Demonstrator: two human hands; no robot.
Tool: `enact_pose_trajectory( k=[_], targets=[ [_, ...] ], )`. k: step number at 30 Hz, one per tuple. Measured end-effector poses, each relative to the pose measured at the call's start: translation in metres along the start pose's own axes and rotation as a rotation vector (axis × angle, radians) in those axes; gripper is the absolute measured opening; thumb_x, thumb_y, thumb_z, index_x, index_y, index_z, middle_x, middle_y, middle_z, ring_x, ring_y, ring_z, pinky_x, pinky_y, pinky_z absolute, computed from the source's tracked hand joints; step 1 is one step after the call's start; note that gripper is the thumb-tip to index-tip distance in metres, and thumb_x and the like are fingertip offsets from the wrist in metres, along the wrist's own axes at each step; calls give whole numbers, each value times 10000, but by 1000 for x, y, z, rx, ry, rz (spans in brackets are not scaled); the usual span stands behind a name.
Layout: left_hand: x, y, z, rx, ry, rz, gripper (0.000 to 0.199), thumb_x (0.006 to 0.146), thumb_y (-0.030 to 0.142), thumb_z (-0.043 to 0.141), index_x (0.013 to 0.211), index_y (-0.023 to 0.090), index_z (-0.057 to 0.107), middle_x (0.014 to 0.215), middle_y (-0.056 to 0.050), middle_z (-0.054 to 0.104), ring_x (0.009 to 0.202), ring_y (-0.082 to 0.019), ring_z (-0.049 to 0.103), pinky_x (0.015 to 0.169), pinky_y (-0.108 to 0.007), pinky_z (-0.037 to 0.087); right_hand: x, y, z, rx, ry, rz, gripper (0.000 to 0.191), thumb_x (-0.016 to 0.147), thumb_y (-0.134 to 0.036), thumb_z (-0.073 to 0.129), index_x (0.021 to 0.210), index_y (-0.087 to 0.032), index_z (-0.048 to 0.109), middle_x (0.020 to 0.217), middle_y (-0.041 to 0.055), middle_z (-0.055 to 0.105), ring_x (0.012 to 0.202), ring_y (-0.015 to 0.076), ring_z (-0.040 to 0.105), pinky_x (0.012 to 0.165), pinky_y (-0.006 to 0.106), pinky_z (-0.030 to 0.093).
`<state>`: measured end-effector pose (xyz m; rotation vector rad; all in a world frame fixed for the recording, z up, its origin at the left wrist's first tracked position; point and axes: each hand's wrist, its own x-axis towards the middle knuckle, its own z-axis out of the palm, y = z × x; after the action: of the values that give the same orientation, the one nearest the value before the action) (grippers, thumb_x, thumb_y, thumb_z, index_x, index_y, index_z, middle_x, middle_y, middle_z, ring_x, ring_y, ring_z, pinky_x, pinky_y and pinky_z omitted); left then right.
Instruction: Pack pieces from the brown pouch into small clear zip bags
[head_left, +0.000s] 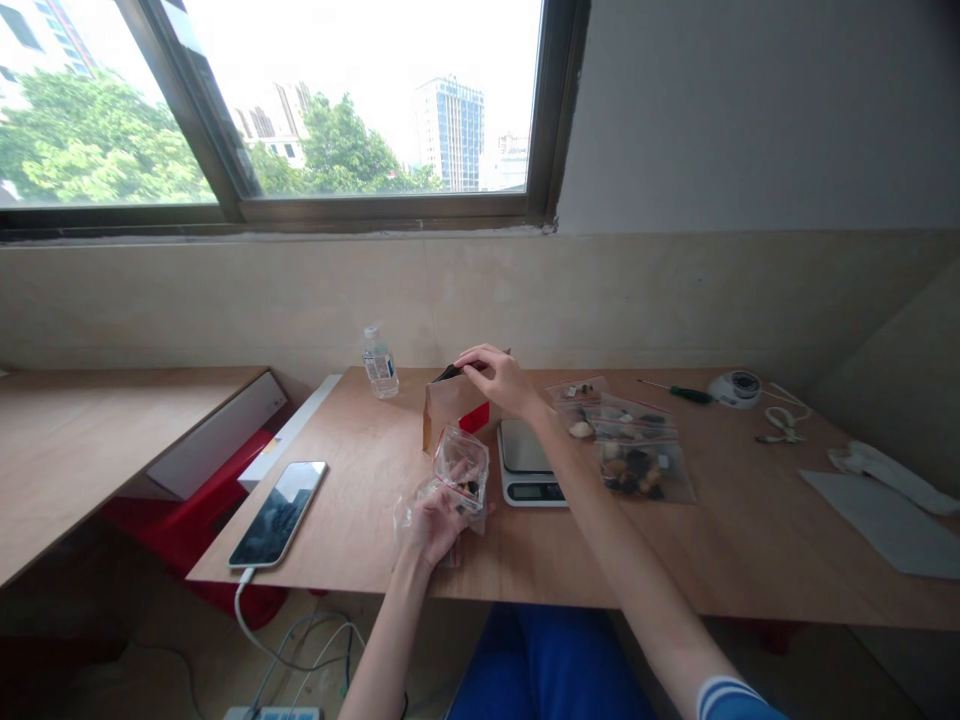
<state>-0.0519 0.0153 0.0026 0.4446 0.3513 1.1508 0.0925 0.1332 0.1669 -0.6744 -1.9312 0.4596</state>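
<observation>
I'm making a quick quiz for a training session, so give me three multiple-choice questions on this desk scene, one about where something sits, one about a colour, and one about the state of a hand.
1. Where does the phone lie?
A. On the table's near left corner
B. On the kitchen scale
C. Beside the screwdriver

2. What colour is the screwdriver's handle?
A. Red
B. Green
C. Yellow

3. What is the left hand doing?
A. Resting flat on the table
B. Holding a clear zip bag
C. Lifting the water bottle

Answers:
1. A, the phone lies at the left front edge with a cable plugged in.
2. B, the handle at the far side of the table is green.
3. B, the left hand's grip is closed on the bag, while the right hand is at the top of the brown paper bag.
</observation>
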Motion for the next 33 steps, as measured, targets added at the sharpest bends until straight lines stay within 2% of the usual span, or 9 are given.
enact_pose_trajectory(
  k=[5, 7, 10, 12, 15, 19, 23, 28, 33],
  targets=[
    [-2, -2, 5, 36, -23, 5, 672, 603, -8, 465, 1209, 279, 516, 1181, -30, 599, 1114, -226, 526, 949, -399, 409, -6, -9, 0, -163, 103, -35, 211, 808, -188, 506, 993, -191, 607, 1090, 81, 539, 1086, 199, 487, 982, 364, 347],
    [-2, -2, 9, 50, -20, 14, 695, 601, -31, 489, 1223, 278, 496, 1171, -34, 603, 1104, -216, 537, 939, -365, 423, -11, -17, 0, -143, 146, -4, 205, 813, -179, 482, 980, -196, 600, 1081, 79, 525, 1078, 197, 480, 951, 348, 367],
    [-3, -2, 13, 89, -11, 29, 733, 611, -61, 533, 1259, 270, 450, 1175, -38, 598, 1096, -204, 549, 935, -333, 432, -22, -29, -4, -61, 153, 86, 201, 798, -125, 414, 882, -190, 585, 949, 55, 552, 898, 168, 531, 811, 299, 426],
    [-3, -3, 14, 109, -9, 37, 738, 635, -57, 560, 1280, 273, 420, 1179, -39, 594, 1086, -196, 560, 935, -324, 437, -31, -34, -7, -45, 53, 164, 219, 756, -79, 378, 782, -187, 566, 816, 21, 557, 756, 141, 527, 718, 263, 426],
    [-3, -6, 12, 128, -5, 51, 727, 671, -44, 579, 1295, 283, 402, 1189, -35, 589, 1079, -181, 568, 943, -305, 436, -46, -34, -12, -71, -250, 287, 228, 703, -43, 369, 695, -182, 549, 700, -10, 555, 650, 114, 508, 611, 218, 393],
    [-1, -8, 7, 146, 27, 64, 695, 711, -27, 581, 1307, 280, 399, 1166, -39, 606, 1089, -175, 564, 952, -295, 434, -63, -27, -13, -68, -560, 420, 203, 709, -56, 432, 746, -172, 594, 725, 4, 625, 628, 114, 538, 566, 207, 390],
    [0, -7, 9, 144, 42, 89, 671, 763, 23, 570, 1332, 313, 365, 1222, -40, 572, 1097, -190, 559, 949, -345, 443, -73, -21, -10, 5, -769, 393, 191, 703, -104, 523, 842, -161, 642, 803, 27, 668, 670, 135, 577, 587, 215, 431],
    [0, -6, 8, 150, 90, 37, 665, 794, 109, 585, 1348, 364, 320, 1237, -41, 556, 996, -193, 613, 868, -384, 495, -81, -16, -7, 132, -856, 326, 271, 723, -158, 563, 984, -169, 635, 889, 25, 666, 758, 145, 592, 664, 224, 464],
    [3, -8, 5, 169, 138, 70, 557, 781, 130, 614, 1290, 258, 429, 1163, -81, 602, 956, -194, 629, 828, -343, 517, -87, -12, -6, 161, -852, 293, 373, 661, -194, 673, 1028, -162, 611, 937, 32, 649, 844, 167, 584, 740, 248, 467]
  ],
)
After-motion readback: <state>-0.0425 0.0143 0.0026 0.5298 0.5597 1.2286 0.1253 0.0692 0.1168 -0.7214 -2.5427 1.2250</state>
